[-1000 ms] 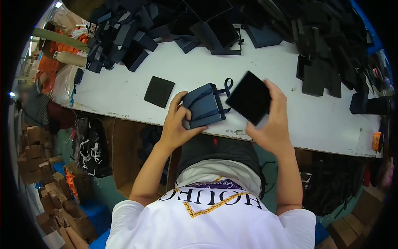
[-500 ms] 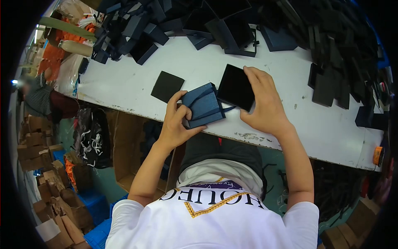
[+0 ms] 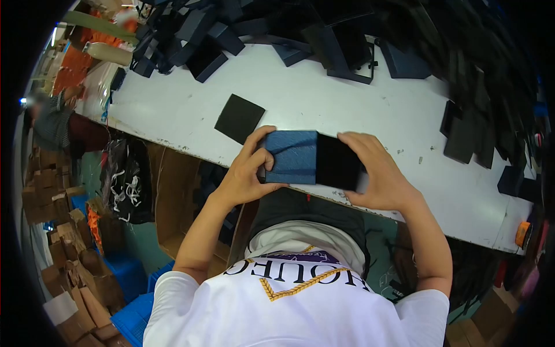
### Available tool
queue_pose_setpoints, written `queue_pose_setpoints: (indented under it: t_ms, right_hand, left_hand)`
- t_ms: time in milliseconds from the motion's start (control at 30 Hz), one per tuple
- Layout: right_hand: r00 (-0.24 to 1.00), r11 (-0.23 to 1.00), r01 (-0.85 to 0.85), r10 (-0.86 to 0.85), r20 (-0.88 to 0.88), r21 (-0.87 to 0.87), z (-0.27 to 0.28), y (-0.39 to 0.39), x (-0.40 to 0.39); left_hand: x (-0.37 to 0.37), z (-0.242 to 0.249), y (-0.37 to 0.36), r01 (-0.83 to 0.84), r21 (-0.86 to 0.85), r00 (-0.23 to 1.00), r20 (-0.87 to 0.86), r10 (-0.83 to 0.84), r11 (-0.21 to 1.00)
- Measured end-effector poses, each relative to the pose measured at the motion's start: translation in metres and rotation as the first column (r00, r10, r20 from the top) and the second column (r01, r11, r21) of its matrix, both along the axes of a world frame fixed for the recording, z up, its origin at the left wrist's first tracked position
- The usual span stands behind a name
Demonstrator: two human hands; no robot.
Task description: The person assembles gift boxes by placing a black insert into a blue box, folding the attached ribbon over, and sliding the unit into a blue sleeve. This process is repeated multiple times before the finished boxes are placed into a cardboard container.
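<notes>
My left hand (image 3: 244,172) grips a textured blue box sleeve (image 3: 292,156) by its left side, above the near edge of the table. A dark ribbon-like strip crosses the sleeve's upper face. From the right, my right hand (image 3: 386,178) holds a black box tray (image 3: 337,161) between thumb and fingers. The tray's left edge is right at the open right end of the sleeve, and the two lie in line. A flat black square pad (image 3: 240,118) lies on the table just beyond my left hand.
Dark blue boxes (image 3: 208,62) are heaped along the far side of the white table (image 3: 179,115). Black flat pieces (image 3: 465,136) pile up at the right. Below on the left stand a large cardboard carton (image 3: 170,202) and a black bag (image 3: 130,191). Another person (image 3: 55,127) is at far left.
The black tray has turned and come down to meet the sleeve's right end. My left hand has levelled the sleeve, whose open end was tilted up before.
</notes>
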State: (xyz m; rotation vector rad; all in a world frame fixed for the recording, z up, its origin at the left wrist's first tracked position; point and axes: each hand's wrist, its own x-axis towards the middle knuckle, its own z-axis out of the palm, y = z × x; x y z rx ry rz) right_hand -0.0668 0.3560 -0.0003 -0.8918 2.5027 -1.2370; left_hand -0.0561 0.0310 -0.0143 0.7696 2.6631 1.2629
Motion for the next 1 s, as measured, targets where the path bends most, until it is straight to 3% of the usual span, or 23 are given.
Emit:
queue_pose_setpoints:
  t_ms: [67,167,300,333,433,533,567,633,700,767,800,833,867,900,1000]
  right_hand:
    - [0.996,0.993,-0.090,0.088,0.018,0.079,0.008,0.005,0.002]
    - [0.990,0.987,-0.138,0.137,0.022,0.080,0.001,0.010,0.003]
    - [0.999,0.990,-0.021,0.015,-0.044,-0.137,-0.023,-0.052,0.030]
    - [0.995,0.979,0.073,-0.086,-0.058,-0.190,-0.026,-0.065,0.030]
    - [0.985,0.901,0.168,-0.136,0.109,-0.400,-0.029,-0.088,0.016]
    - [0.999,0.934,-0.052,0.047,-0.024,-0.354,-0.017,-0.110,0.009]
    - [0.988,0.937,-0.147,0.125,-0.090,-0.316,-0.012,-0.117,0.007]
    - [0.986,0.927,-0.158,0.130,-0.103,-0.341,-0.003,-0.124,-0.002]
    - [0.945,0.832,0.114,0.077,0.317,-0.543,-0.018,-0.138,-0.001]
    - [0.821,0.855,0.227,0.089,0.564,-0.466,-0.025,-0.151,0.001]
    - [0.732,0.870,0.280,0.081,0.677,-0.407,-0.024,-0.157,0.004]
    - [0.897,0.866,0.185,0.045,0.440,-0.464,-0.012,-0.170,0.005]
    - [0.963,0.895,0.088,0.035,0.265,-0.437,-0.020,-0.179,0.002]
    - [0.996,0.920,0.002,0.034,0.084,-0.391,-0.032,-0.187,-0.001]
    - [0.996,0.929,0.005,0.028,0.083,-0.369,-0.041,-0.192,-0.011]
  left_hand:
    - [0.001,-0.002,-0.005,0.122,0.008,0.985,0.122,-0.122,0.992]
    - [0.006,-0.018,0.001,0.174,0.085,0.984,0.022,-0.176,0.981]
    - [0.020,-0.027,0.044,0.165,0.066,0.971,-0.184,-0.151,0.984]
    - [0.027,-0.031,0.047,0.092,0.088,0.980,-0.185,-0.075,0.992]
    - [0.035,-0.037,0.042,-0.080,0.129,0.977,-0.188,0.104,0.988]
    - [0.064,-0.025,0.011,-0.256,0.102,0.930,-0.243,0.274,0.961]
    - [0.083,-0.017,-0.005,-0.340,0.074,0.888,-0.303,0.346,0.938]
    - [0.114,-0.009,-0.043,-0.599,-0.008,0.731,-0.415,0.542,0.801]
    - [0.132,0.015,-0.076,-0.727,-0.324,0.684,-0.424,0.594,0.605]
    - [0.129,0.010,-0.114,-0.731,-0.290,0.679,-0.219,0.701,0.618]
    - [0.115,0.009,-0.122,-0.760,-0.116,0.650,-0.123,0.750,0.640]
    - [0.094,0.010,-0.131,-0.772,0.064,0.632,-0.020,0.775,0.632]
    - [0.074,0.023,-0.134,-0.727,-0.170,0.687,-0.187,0.702,0.666]
    - [0.055,0.025,-0.138,-0.689,-0.258,0.724,-0.227,0.651,0.677]
    - [-0.004,0.019,-0.145,-0.654,-0.214,0.749,-0.319,0.581,0.726]
